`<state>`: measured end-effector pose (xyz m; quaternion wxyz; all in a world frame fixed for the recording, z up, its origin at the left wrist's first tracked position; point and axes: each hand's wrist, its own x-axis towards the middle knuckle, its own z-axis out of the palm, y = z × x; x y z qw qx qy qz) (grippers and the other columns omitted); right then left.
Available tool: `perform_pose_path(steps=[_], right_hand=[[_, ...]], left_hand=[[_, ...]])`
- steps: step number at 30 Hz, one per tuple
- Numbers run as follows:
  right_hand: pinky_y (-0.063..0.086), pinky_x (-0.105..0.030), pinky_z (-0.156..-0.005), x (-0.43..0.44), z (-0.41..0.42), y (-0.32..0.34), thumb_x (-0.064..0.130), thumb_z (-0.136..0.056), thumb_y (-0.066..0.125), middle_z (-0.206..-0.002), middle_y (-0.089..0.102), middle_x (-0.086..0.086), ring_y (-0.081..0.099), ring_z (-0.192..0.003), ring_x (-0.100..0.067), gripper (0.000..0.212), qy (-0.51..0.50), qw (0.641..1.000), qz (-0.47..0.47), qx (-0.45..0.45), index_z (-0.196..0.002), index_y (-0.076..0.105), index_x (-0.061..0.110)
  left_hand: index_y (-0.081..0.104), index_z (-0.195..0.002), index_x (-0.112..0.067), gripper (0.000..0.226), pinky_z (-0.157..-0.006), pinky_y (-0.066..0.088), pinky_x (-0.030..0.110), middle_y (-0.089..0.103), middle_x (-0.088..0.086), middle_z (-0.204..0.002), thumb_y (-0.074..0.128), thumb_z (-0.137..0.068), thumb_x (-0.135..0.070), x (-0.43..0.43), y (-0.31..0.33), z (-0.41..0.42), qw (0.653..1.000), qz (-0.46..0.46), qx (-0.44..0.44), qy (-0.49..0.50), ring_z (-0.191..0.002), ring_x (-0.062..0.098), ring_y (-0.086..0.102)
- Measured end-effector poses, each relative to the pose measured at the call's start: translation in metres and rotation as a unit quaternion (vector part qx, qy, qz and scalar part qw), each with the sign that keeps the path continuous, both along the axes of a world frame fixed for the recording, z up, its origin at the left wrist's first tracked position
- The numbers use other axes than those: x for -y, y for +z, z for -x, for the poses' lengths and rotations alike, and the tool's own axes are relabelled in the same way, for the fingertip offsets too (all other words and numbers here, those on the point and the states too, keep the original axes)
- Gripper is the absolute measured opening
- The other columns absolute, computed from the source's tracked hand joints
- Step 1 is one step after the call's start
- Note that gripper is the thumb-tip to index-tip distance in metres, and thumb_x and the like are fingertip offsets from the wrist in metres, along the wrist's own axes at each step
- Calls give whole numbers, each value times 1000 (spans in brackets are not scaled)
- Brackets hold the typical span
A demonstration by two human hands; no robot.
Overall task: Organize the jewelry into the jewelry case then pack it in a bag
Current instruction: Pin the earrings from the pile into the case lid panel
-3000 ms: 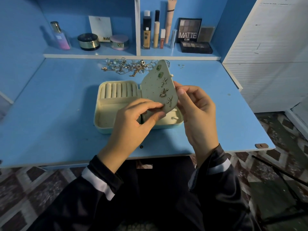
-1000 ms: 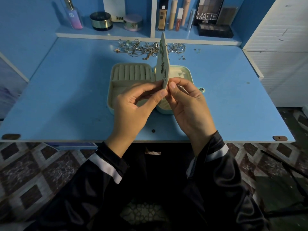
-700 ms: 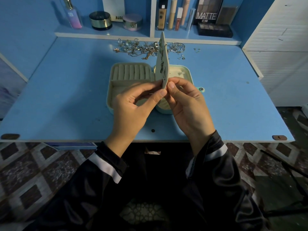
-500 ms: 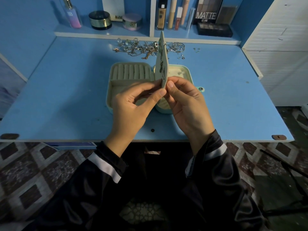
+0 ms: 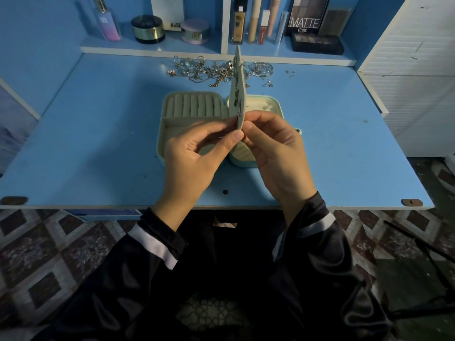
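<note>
Left hand (image 5: 194, 156): thumb and forefinger curled, pinching the lower edge of the cream leaf-shaped earring panel (image 5: 238, 94).
Right hand (image 5: 275, 148): fingers curled, pinching the same edge from the opposite side.
Panel: upright, edge-on, above the open pale-green jewelry case (image 5: 159, 143).
Case: resting on the blue desk (image 5: 93, 143).
Loose jewelry: tangled silver and gold pile (image 5: 214, 72) behind the case.

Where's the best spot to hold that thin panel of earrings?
Probably the panel by its lower end, pinched from both flat sides, where the left hand and right hand hold it; earrings stud its face higher up.
</note>
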<state>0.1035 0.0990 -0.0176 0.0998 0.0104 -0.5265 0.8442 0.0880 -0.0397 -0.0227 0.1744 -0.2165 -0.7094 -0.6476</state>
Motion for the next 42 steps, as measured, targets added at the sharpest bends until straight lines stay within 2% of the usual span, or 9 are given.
perform_pose_path(steps=[6, 14, 21, 26, 28, 35, 42], right_hand=[[52, -32, -81, -9, 2, 7, 0, -88, 62, -88, 65, -14, 61, -80, -19, 6, -18, 991, -127, -26, -95, 63, -1], [53, -44, -79, -13, 3, 12, 4, -90, 64, -84, 66, -10, 62, -79, -22, 2, -38, 963, -258, -62, -90, 65, 5], [53, -31, -76, -12, 5, 11, 2, -90, 64, -84, 67, -11, 63, -79, -19, 2, -49, 957, -275, -76, -91, 66, 2], [54, -37, -79, -12, 4, 10, 3, -89, 66, -86, 69, -15, 65, -81, -23, 3, -53, 958, -270, -86, -91, 68, 3], [55, -41, -82, -14, 5, 9, 3, -88, 67, -88, 69, -17, 65, -83, -26, 4, -50, 961, -260, -82, -92, 68, 4], [54, -44, -85, -14, 5, 7, 4, -89, 66, -91, 68, -14, 65, -85, -24, 8, -33, 967, -240, -76, -95, 64, 2], [52, -30, -78, -14, 6, 9, 3, -89, 66, -86, 68, -10, 65, -81, -19, 3, -50, 952, -286, -98, -92, 66, 2]], left_hand=[[71, -107, -8, 21, -85, 55, 25, 74, -1, -98, 74, -86, -9, 1, 3, -1, 1000, -9, 18, -18, -92, 12, 72], [72, -107, -1, 24, -85, 54, 22, 74, 1, -100, 76, -84, -10, 1, 2, -1, 999, -6, 31, 9, -92, 8, 72], [72, -107, -2, 24, -85, 55, 23, 74, 2, -101, 75, -85, -12, 1, 2, -1, 999, -3, 30, 11, -93, 9, 72], [72, -108, -2, 25, -87, 56, 29, 74, 5, -104, 75, -86, -14, 2, 1, -1, 1000, 1, 29, 8, -96, 13, 72], [72, -108, -2, 24, -87, 56, 28, 74, 4, -104, 74, -86, -13, 2, 2, -1, 1000, 2, 28, 5, -96, 13, 72], [72, -108, -4, 23, -85, 55, 24, 74, 1, -102, 74, -86, -12, 2, 3, -2, 1000, 0, 27, 4, -94, 10, 72], [72, -108, -3, 24, -87, 55, 27, 74, 4, -103, 75, -86, -12, 1, 0, -1, 999, -14, 44, 2, -95, 14, 72]])
